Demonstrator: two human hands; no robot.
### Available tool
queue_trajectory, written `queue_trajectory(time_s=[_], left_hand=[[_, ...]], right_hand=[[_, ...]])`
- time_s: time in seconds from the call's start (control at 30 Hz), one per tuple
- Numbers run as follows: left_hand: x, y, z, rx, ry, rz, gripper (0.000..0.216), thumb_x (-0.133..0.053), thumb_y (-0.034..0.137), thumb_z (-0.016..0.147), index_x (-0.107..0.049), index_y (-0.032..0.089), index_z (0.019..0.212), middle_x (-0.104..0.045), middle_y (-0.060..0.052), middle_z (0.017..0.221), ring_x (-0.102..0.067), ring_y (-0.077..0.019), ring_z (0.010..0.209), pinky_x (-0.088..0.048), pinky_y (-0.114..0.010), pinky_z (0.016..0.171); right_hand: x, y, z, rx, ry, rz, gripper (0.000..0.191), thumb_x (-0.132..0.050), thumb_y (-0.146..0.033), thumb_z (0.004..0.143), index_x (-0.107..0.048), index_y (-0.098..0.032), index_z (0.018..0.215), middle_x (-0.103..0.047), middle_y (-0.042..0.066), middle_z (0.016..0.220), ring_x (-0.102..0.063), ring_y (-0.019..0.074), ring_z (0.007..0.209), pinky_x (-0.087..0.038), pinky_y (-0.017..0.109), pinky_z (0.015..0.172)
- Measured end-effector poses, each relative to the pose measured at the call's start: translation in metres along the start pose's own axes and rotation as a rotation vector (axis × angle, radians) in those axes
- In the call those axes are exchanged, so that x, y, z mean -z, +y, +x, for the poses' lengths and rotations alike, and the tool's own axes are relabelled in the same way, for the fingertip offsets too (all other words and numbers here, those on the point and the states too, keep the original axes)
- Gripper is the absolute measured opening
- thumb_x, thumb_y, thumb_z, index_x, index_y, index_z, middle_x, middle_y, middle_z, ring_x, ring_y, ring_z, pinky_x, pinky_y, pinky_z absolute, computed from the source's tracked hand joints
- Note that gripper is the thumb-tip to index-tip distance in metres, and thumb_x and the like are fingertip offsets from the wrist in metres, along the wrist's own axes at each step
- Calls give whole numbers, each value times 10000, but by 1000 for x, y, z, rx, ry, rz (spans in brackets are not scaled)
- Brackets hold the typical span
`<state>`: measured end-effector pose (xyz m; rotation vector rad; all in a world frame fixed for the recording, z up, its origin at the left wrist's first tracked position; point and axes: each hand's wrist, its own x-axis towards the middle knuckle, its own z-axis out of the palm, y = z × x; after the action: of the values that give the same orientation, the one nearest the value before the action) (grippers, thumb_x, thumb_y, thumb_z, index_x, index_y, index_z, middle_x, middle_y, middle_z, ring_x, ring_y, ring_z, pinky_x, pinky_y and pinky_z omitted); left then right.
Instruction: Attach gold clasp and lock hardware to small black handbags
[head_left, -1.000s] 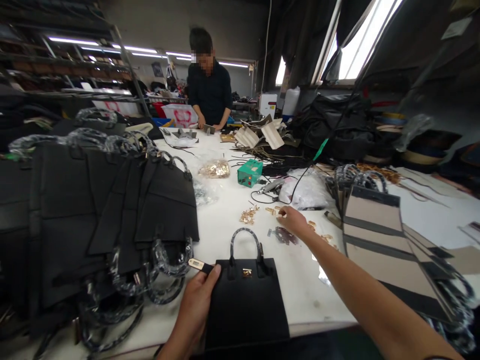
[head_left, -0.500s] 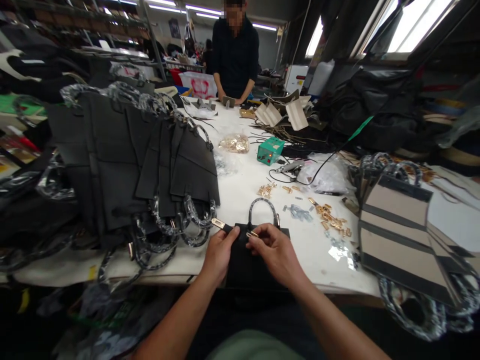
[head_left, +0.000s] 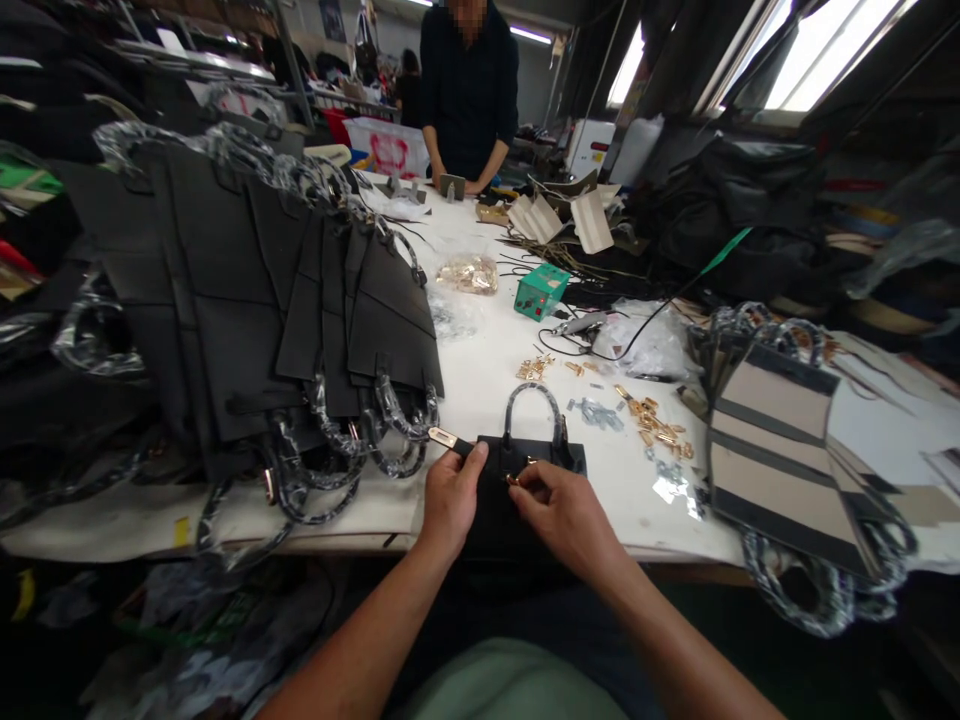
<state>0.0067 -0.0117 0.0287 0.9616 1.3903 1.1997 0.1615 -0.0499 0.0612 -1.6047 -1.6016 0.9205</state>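
Observation:
A small black handbag (head_left: 491,525) is in front of me at the table's front edge, its wrapped handle (head_left: 531,388) standing up. My left hand (head_left: 450,505) is closed on the bag's left side, thumb on top. From beside that thumb a black strap with a gold metal plate (head_left: 445,438) sticks out to the left. The fingers of my right hand (head_left: 568,510) pinch a small gold metal fitting (head_left: 513,480) against the bag's front, below the handle. My fingers partly cover the fitting, so its exact shape is hidden.
Black bags (head_left: 232,290) with wrapped handles are piled on the left, beige-and-black bag pieces (head_left: 772,440) on the right. Loose gold fittings (head_left: 656,425), a green electrical box (head_left: 541,290) with a cable and a plastic bag (head_left: 645,345) lie beyond. Across the table stands a person (head_left: 469,100).
The view has tilted down slightly. My right fingers stay at the bag's front, with the gold fitting now sitting a little lower on it. My left hand keeps its hold.

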Motion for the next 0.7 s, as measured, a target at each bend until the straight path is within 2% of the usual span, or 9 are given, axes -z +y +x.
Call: queue_trajectory(time_s=[0.1,0.17,0.33,0.5,0.7], left_hand=[[1,0,0,-21,7,38,438,-687,584,747,-598,176,616,-542,39,550,-452,-126,541,-353,-243,536],[2,0,0,-32,13,56,442,-681,584,752,-590,177,606,-532,38,547,-443,-125,540,-345,-244,530],[4,-1,0,-59,-9,64,431,-673,566,766,-590,172,613,-531,28,567,-442,-126,562,-348,-240,535],[7,-2,-1,-45,-25,36,423,-682,549,764,-578,175,595,-522,35,542,-439,-121,537,-345,-241,529],[8,-3,-1,-92,-80,-1,326,-668,478,803,-705,155,776,-680,-17,698,-575,-173,676,-431,-251,631]], right_hand=[[-9,1,3,-133,20,264,211,-649,-411,827,-630,-202,818,-692,11,676,-688,190,628,-488,250,532],[-18,2,4,-149,75,319,263,-650,-461,824,-633,-199,827,-691,15,684,-696,195,628,-488,246,519],[-32,0,3,-100,151,180,280,-609,-471,863,-646,-205,783,-615,-25,580,-604,140,491,-419,226,468],[-33,-5,2,-82,165,101,266,-583,-449,885,-630,-213,770,-589,-31,553,-575,141,486,-419,233,488],[-41,-5,4,-87,170,71,280,-560,-442,900,-620,-212,753,-595,-23,573,-579,141,498,-421,235,498]])
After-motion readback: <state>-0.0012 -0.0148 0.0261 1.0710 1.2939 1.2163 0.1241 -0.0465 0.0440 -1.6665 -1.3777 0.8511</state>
